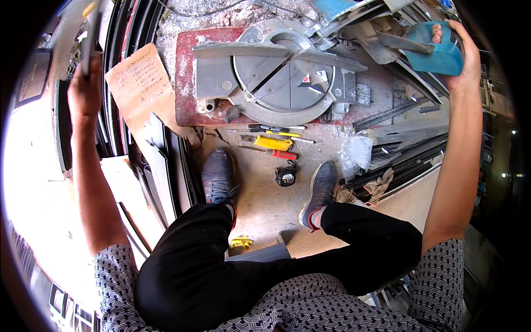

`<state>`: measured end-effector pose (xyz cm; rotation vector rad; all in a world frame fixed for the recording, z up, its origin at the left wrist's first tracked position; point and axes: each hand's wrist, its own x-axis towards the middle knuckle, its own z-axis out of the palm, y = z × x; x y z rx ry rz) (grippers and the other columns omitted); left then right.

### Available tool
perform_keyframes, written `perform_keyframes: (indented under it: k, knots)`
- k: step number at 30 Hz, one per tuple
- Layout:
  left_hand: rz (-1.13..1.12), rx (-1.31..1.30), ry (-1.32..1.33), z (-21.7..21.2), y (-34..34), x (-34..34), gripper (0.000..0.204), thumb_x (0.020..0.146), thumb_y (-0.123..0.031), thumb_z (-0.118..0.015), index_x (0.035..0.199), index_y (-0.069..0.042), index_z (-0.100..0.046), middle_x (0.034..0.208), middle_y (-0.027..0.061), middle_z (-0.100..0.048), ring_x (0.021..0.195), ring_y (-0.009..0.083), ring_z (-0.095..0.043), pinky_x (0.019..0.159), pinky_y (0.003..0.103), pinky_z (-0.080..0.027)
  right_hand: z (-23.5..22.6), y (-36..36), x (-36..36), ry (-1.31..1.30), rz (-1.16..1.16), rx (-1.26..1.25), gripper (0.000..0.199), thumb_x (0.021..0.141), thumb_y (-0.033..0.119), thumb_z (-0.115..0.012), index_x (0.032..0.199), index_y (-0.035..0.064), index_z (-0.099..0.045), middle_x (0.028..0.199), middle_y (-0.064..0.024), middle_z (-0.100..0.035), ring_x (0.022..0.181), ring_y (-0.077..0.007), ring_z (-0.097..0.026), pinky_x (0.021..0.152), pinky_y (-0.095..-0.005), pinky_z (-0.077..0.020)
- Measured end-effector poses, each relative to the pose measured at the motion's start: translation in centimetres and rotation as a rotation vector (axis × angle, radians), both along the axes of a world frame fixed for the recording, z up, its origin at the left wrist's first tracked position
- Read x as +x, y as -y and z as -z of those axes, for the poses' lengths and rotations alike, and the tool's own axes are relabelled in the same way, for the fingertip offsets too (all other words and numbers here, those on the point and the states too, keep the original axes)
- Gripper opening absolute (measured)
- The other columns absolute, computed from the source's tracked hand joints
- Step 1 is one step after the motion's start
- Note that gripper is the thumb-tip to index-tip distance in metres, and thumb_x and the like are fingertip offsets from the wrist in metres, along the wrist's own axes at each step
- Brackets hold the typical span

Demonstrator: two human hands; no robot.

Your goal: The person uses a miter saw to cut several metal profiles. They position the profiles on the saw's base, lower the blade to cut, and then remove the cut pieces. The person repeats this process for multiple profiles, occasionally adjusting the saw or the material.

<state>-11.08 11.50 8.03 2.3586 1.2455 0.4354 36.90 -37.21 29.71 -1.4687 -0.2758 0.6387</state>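
At the upper left my left hand (84,99) is closed around a long dark strip (91,41), which runs up and out toward the picture's edge. My right hand (468,61) is wrapped around the teal handle (423,62) of a miter saw, at the upper right. The saw's head is raised, tipped to the right. Its grey round table (268,83) and metal fence (232,52) sit ahead of me on a red board (185,72). No workpiece lies against the fence.
Between my shoes lie a yellow knife (274,143), a red-handled screwdriver (283,155), pens (276,130) and a black tape measure (285,175). Dark profiles (160,149) lean at left by a written-on cardboard sheet (138,77). Gloves (379,187) and more strips (409,160) lie at right.
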Motion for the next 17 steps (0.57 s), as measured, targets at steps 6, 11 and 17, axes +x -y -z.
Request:
perform_keyframes:
  k: [6,11,17]
  knots:
    - [-0.107,0.099,0.452,-6.9,2.1,0.6,0.073,0.103,-0.077,-0.035,0.129,-0.022,-0.076,0.103,0.0002,-0.073,0.081,0.0110,-0.057,0.082,0.028,-0.045,0.3,-0.5,0.9,0.058,0.070,-0.059,0.026,0.103,0.015,-0.062,0.110,-0.0104,-0.059,0.098,-0.0183,-0.068,0.075,-0.0213,-0.068,0.071,-0.0299,-0.0616]
    - [-0.169,-0.293,0.654,-4.1,4.9,1.9,0.074,0.106,-0.069,-0.040,0.125,-0.006,-0.075,0.085,-0.0005,-0.062,0.070,0.0085,-0.043,0.069,0.023,-0.037,0.2,0.0,1.8,0.066,0.065,-0.074,0.025,0.103,0.014,-0.061,0.109,-0.0100,-0.059,0.098,-0.0175,-0.068,0.075,-0.0212,-0.068,0.071,-0.0297,-0.0619]
    - [-0.201,-0.631,0.683,1.0,8.1,2.7,0.078,0.107,-0.070,-0.038,0.125,-0.004,-0.073,0.078,0.0013,-0.061,0.069,0.0097,-0.047,0.065,0.024,-0.039,0.0,1.1,3.7,-0.074,-0.071,-0.009,0.026,0.103,0.015,-0.062,0.111,-0.0095,-0.060,0.098,-0.0173,-0.068,0.080,-0.0217,-0.069,0.075,-0.0304,-0.0633]
